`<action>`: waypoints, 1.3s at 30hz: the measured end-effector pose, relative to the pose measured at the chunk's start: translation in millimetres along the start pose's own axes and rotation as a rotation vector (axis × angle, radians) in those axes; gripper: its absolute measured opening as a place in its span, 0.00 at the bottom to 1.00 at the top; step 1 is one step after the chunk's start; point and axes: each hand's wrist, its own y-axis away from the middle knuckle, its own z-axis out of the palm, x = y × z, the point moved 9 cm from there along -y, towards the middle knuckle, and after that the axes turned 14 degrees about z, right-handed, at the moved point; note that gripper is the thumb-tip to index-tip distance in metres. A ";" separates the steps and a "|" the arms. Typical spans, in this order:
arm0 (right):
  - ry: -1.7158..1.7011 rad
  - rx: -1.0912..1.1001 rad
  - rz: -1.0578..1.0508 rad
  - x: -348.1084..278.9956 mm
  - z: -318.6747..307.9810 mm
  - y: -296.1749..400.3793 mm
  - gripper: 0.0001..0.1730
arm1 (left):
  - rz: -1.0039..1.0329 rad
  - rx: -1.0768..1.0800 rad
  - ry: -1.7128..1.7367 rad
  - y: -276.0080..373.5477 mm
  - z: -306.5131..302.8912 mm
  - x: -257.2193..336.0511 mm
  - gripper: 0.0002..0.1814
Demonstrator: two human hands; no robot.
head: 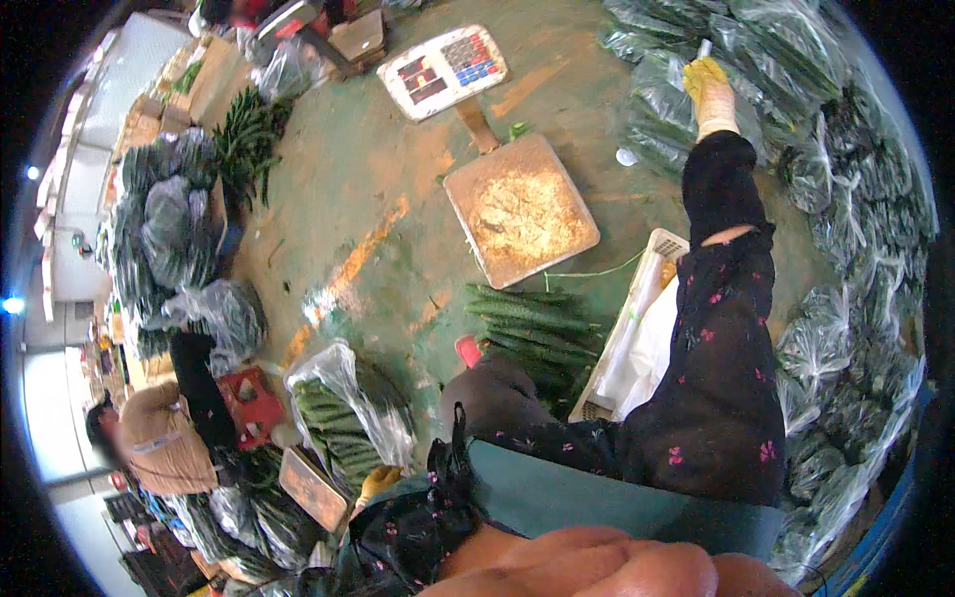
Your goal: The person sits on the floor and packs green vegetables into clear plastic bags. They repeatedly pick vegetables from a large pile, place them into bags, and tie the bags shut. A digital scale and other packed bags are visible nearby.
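Observation:
My right hand [706,88], in a yellow-and-white work glove, reaches far out at the upper right. It grips a small white object [704,48], too small to name, over clear plastic bags of cucumbers [660,112]. My left hand [379,481], in a yellow glove, is low at the left, beside an open clear bag of cucumbers [336,425]; its fingers are partly hidden. Loose cucumbers [533,321] lie by my leg, next to a white plastic crate [656,298] with white sheets inside. A platform scale [522,209] with a dirty pan stands ahead, its keypad display [444,72] beyond it.
Bagged cucumbers [858,298] are piled along the right side, and more bags [168,224] stand at the left. Another person [168,440] bends by a red crate [250,407] at the lower left. A second scale [317,489] is near my left hand.

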 end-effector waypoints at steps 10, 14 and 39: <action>0.648 -0.585 0.402 93.0 67.2 188.5 0.24 | 0.171 0.213 -0.328 76.9 6.5 98.1 0.15; 0.846 -0.804 0.771 225.2 53.0 220.8 0.30 | 0.157 0.764 -0.278 176.9 -97.7 53.7 0.22; 1.256 -1.623 0.384 140.7 291.2 670.9 0.21 | -0.092 1.247 0.752 319.7 91.6 -199.4 0.25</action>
